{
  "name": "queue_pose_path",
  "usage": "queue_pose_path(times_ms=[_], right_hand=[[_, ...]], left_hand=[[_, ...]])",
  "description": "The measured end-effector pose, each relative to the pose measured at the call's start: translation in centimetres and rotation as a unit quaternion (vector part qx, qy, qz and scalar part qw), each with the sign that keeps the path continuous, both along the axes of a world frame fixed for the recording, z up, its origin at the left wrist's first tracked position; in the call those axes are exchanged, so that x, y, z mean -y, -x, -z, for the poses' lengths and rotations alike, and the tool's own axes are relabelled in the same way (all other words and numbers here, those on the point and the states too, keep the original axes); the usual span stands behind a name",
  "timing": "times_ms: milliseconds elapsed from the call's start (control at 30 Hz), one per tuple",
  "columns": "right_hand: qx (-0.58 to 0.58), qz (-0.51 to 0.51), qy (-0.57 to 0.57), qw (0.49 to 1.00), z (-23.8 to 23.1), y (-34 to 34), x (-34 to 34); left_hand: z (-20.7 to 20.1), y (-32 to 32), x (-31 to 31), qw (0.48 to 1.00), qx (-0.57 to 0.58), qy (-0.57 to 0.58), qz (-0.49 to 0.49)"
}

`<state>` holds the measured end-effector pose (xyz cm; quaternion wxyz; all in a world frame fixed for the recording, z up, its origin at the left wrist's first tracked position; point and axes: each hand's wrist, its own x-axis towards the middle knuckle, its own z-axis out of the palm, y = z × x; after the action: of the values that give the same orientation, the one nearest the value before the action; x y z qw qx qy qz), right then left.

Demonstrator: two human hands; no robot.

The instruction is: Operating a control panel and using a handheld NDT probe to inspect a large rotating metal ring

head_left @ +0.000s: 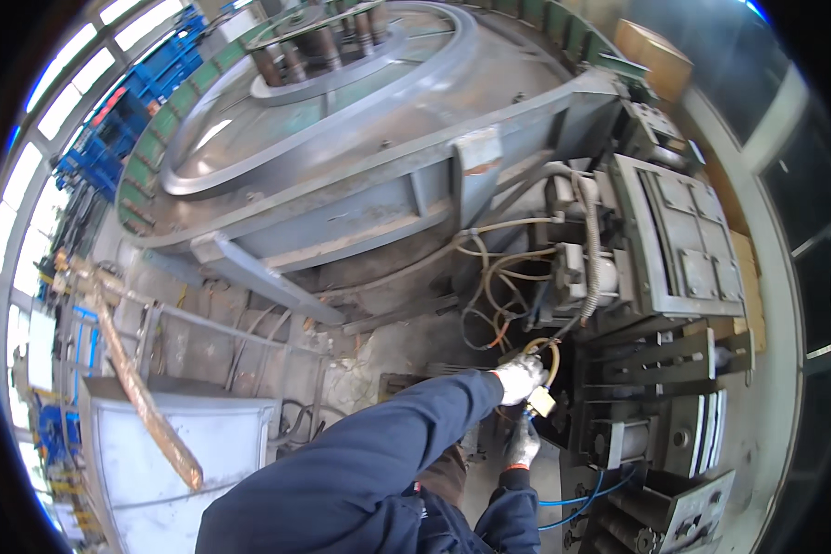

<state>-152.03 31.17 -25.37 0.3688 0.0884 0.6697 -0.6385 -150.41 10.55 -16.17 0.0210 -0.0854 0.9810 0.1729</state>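
Note:
My left hand (pixel 521 379), in a pale soiled work glove, reaches in from the left with its fingers closed around a yellowish hose (pixel 553 358). The hose bends in a loop just beyond the glove. Right below that hand is a small cream-coloured block-like piece (pixel 541 402). My right hand (pixel 523 446), gloved too, comes up from the lower edge toward this piece. Its fingers are bent closed near the piece's lower side; what they grip is too small to make out. Both sleeves are dark blue.
A large round metal machine table (pixel 369 120) on a grey frame fills the far side. Tangled hoses (pixel 499 268) hang by a grey machine housing (pixel 683 240) at right. Blue tubes (pixel 582 503) run beside my right forearm. A grey cabinet (pixel 185 443) and metal railing stand left.

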Motion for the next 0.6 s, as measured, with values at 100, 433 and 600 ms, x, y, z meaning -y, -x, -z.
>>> queue_pose_path(times_ms=[100, 433, 600], right_hand=[[0.032, -0.002, 0.013, 0.999, -0.8, -0.2, 0.3], [0.012, -0.020, -0.008, 1.000, -0.3, 0.1, 0.0], [-0.014, -0.026, -0.035, 0.999, 0.0, 0.5, -0.1]], left_hand=[[2.3, -0.2, -0.2, 1.000, -0.022, 0.000, -0.023], [3.1, -0.3, -0.1, 0.997, -0.072, 0.022, -0.022], [1.4, 0.1, 0.1, 0.998, -0.060, 0.037, -0.001]])
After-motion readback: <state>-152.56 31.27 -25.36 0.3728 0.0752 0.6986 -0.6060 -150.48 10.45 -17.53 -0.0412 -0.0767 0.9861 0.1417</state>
